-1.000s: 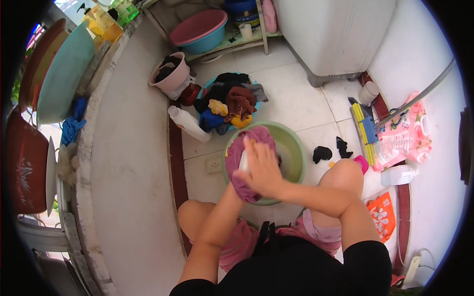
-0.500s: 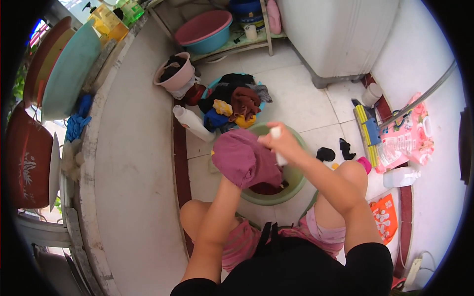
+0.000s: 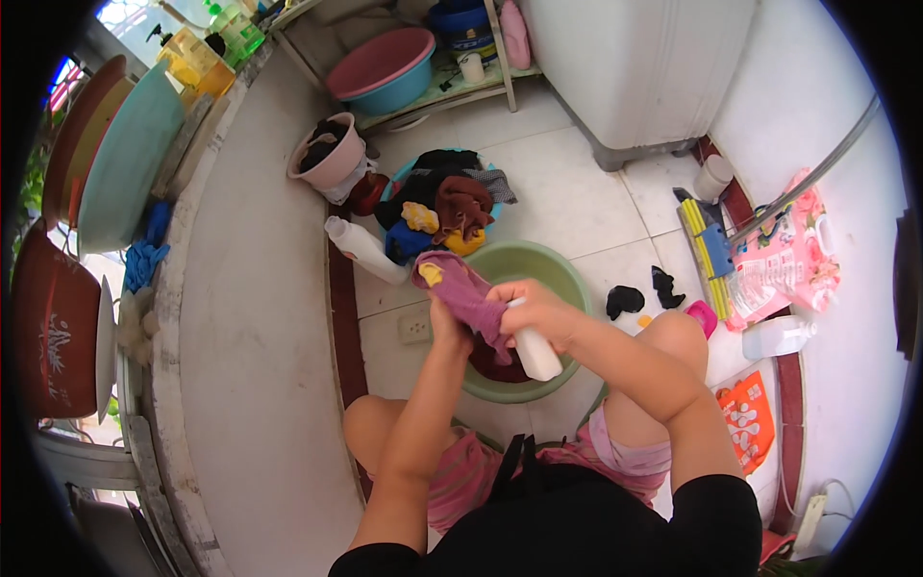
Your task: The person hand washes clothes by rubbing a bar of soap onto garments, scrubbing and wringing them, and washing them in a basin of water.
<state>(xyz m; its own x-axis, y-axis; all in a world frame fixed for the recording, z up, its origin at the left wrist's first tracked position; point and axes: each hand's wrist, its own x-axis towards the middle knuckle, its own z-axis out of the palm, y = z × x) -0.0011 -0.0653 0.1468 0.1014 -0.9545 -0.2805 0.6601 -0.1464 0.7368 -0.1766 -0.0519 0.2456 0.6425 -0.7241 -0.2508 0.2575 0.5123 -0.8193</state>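
A purple cloth garment (image 3: 461, 291) with a yellow patch hangs bunched between my hands over the green basin (image 3: 558, 264). My left hand (image 3: 449, 327) is closed round its lower left side. In my right hand (image 3: 535, 313) is a white bottle (image 3: 537, 355), tilted with its broad end toward me. The fingertips of that hand also touch the garment's right edge. Dark red cloth (image 3: 500, 367) lies inside the basin, partly hidden by my hands and the bottle.
Beyond the basin, a blue tub (image 3: 493, 213) is heaped with clothes. A white bottle (image 3: 365, 248) leans beside it. Small black cloths (image 3: 625, 302), a yellow-and-blue mop head (image 3: 713, 252) and a clear jug (image 3: 777, 337) are on the right. A low wall (image 3: 260, 317) runs along the left.
The purple garment, earlier spread over my left hand, is now gathered lower and narrower, its yellow patch showing. My right hand has come down and left with the bottle, against the cloth.
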